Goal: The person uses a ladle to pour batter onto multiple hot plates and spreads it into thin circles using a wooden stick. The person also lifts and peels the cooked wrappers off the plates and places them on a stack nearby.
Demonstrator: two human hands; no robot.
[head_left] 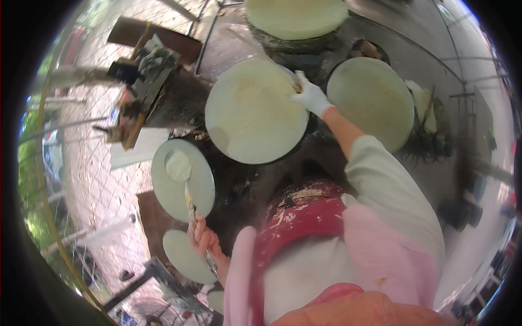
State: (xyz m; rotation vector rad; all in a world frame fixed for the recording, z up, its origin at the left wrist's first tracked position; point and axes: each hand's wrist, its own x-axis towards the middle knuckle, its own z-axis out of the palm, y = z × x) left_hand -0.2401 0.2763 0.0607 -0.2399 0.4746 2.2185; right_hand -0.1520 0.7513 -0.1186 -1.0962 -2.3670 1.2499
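Note:
My left hand (205,239), bare, is closed round the long handle of a ladle (188,198). The ladle's round bowl, pale and seemingly full of batter, is over a pale round griddle (198,168) at the left. My right hand (312,95), in a white glove, reaches to the upper right edge of a large round griddle (253,130) with a pale, flat layer over it. Its fingers are pinched on something thin and brownish that I cannot make out. Close in front of my body is a red, curved surface (299,220) splashed with dried batter.
More pale rounds stand about: one on the right (375,103), one at the far side (296,16), one at the lower left (187,255). Left of the middle, a dark block (176,100) bears cluttered objects. A wire fence (81,163) runs along the left.

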